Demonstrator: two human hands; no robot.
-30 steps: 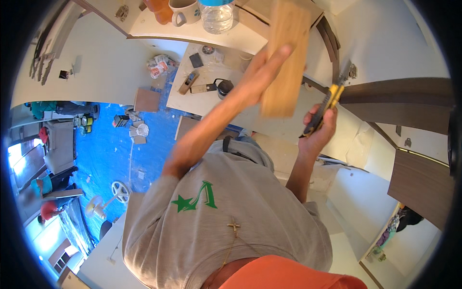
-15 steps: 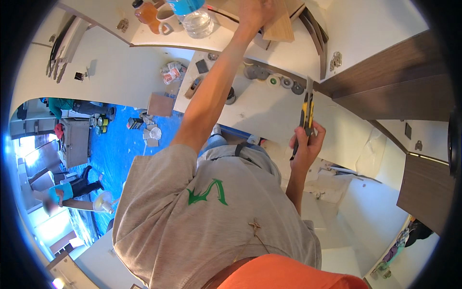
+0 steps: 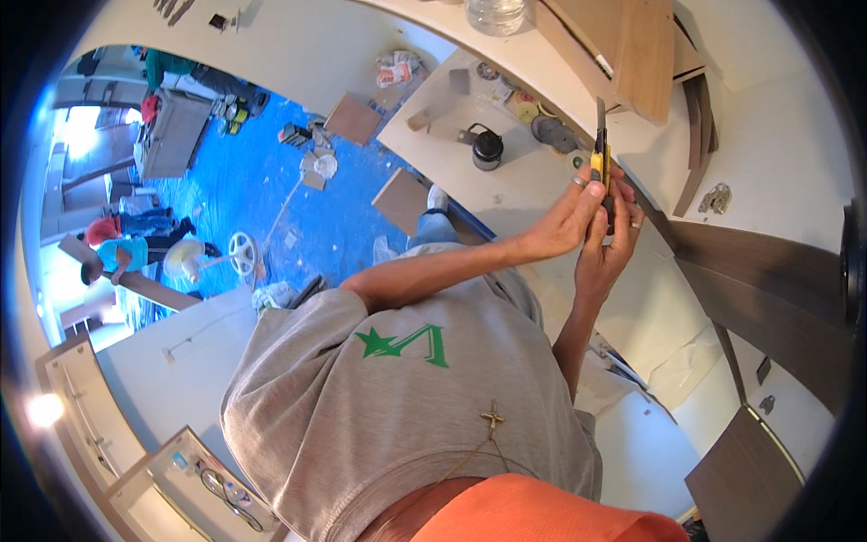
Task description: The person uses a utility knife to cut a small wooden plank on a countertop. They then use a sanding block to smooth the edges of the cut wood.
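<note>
Both of my hands come together on a yellow and black utility knife point(image 3: 597, 168) with its blade pointing up and away from me. My right hand point(image 3: 614, 253) wraps its lower body. My left hand point(image 3: 569, 215), with a ring on one finger, has its thumb and fingers closed on the knife just above. The fingers partly cover the handle. Just beyond the blade lie light wooden boards point(image 3: 637, 59) on a white shelf.
Below the shelf, a white surface holds a black-lidded jar point(image 3: 487, 149) and several grinding discs point(image 3: 553, 133). A clear bottle point(image 3: 495, 13) stands at the shelf's edge. Brown panels point(image 3: 759, 280) project at right. At left, other people point(image 3: 126, 253) work above blue floor sheeting point(image 3: 262, 199).
My left hand has come down from the boards to the knife in my right hand. The view has shifted, and the knife now sits close to the shelf edge.
</note>
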